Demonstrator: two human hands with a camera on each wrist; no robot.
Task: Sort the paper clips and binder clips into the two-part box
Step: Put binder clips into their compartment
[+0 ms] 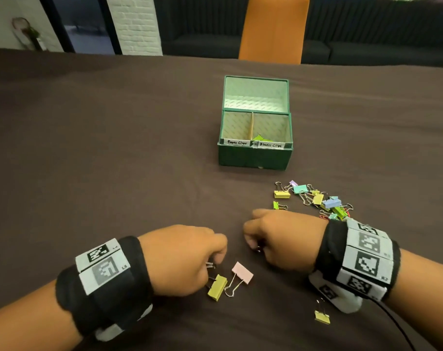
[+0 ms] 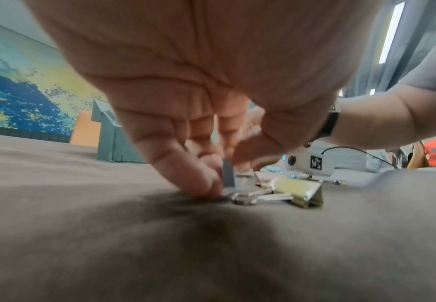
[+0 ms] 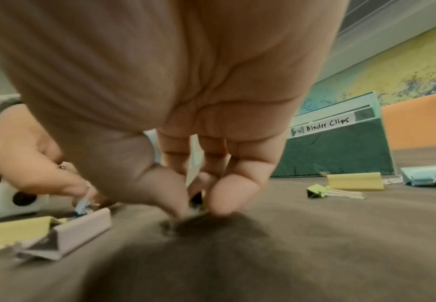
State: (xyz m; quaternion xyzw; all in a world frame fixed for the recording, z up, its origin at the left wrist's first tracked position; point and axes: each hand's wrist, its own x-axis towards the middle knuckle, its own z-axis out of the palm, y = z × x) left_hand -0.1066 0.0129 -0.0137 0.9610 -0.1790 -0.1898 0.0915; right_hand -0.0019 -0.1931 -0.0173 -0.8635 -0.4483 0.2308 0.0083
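Note:
The green two-part box (image 1: 254,158) stands open mid-table, labelled Paper Clips on the left and Binder Clips on the right. A green binder clip (image 1: 257,138) lies in the right part. My left hand (image 1: 216,259) is down on the cloth, and its fingertips (image 2: 206,179) pinch a small blue binder clip (image 2: 228,173). An olive binder clip (image 1: 217,287) and a pink binder clip (image 1: 242,273) lie just beside it. My right hand (image 1: 253,245) is curled, thumb and fingertips (image 3: 227,202) pinching a small dark clip (image 3: 197,199) on the cloth; most of that clip is hidden.
A pile of mixed binder and paper clips (image 1: 316,198) lies between the box and my right wrist. A lone yellow binder clip (image 1: 322,316) sits near the front edge. An orange chair (image 1: 273,29) stands behind the table. Brown cloth (image 1: 114,148) covers the table.

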